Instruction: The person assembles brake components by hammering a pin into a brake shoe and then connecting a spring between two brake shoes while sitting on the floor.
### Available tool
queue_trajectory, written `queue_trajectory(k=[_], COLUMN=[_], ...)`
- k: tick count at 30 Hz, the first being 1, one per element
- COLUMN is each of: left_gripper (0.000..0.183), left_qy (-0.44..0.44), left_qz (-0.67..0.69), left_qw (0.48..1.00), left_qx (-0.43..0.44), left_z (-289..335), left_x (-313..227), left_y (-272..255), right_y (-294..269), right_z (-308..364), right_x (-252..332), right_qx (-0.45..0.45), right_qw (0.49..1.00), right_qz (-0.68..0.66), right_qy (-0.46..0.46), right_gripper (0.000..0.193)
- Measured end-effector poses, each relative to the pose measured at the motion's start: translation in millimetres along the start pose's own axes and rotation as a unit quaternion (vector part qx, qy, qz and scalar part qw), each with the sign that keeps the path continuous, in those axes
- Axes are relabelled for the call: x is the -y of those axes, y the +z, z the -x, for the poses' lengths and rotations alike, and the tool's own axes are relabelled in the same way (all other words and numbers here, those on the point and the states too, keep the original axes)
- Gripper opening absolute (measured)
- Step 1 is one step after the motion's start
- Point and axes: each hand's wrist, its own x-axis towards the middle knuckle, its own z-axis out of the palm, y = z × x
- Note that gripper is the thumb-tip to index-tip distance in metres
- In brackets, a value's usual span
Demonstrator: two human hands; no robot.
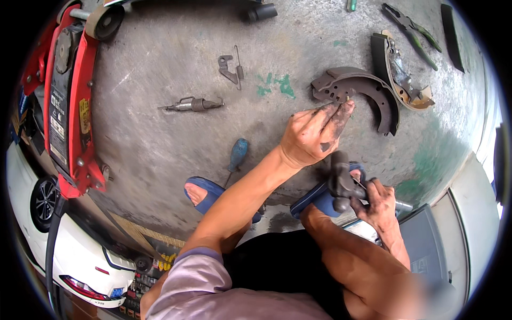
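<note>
My left hand [314, 133] reaches forward with its blackened fingers pinched together at the left end of a curved brown brake shoe [386, 101] lying on the floor. A tiny yellowish tip shows at the fingertips; the rest of what they grip is hidden. In my right hand [380, 205] is a hammer [341, 184], its dark head standing over my right sandal [320, 201]. Touching the first shoe on its right, a second brake shoe [397, 72] has metal parts attached. To the left lie a spring-wound adjuster rod [194, 104] and a small lever with a spring [230, 69].
A blue-handled screwdriver [238, 153] lies close to my left sandal [205, 193]. Green-handled pliers [413, 34] and a dark curved strip [452, 38] are at the far right. A red floor jack [88, 117] stands left, with a white car [69, 240] beyond. A grey box [424, 240] is at lower right.
</note>
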Motion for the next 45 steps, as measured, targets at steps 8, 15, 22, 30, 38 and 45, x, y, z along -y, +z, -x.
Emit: queue_trajectory(k=[8,15,22,30,38,45], left_gripper=[0.049,0.046,0.037,0.033,0.035,0.037], left_qy=[-0.03,-0.051,-0.045,-0.056,-0.085,-0.114], left_qz=[0.001,0.006,-0.039,-0.011,-0.013,0.013], left_qw=[0.999,0.998,0.998,0.997,0.996,0.992], left_qx=[-0.042,-0.028,-0.036,-0.042,-0.021,-0.043], left_z=[3.1,-6.9,-11.8,-15.7,-15.5,-10.7], left_x=[-11.6,-11.5,-14.5,-12.8,-17.2,-18.9], left_y=[25.9,27.7,25.3,27.3,22.7,26.5], right_y=[8.5,18.5,20.4,17.5,17.0,14.3], right_z=[13.5,3.9,2.2,2.0,-1.4,-0.3], right_x=[-4.9,-5.7,-8.5,-13.5,-13.3,-17.9], right_qx=[-0.003,0.028,0.059,0.093,0.109,0.116], right_qw=[0.998,0.997,0.992,0.991,0.986,0.986], right_qz=[-0.017,-0.031,-0.046,-0.032,-0.056,-0.063], right_qy=[0.063,0.063,0.101,0.096,0.112,0.105], right_gripper=[0.037,0.043,0.042,0.047,0.045,0.047])
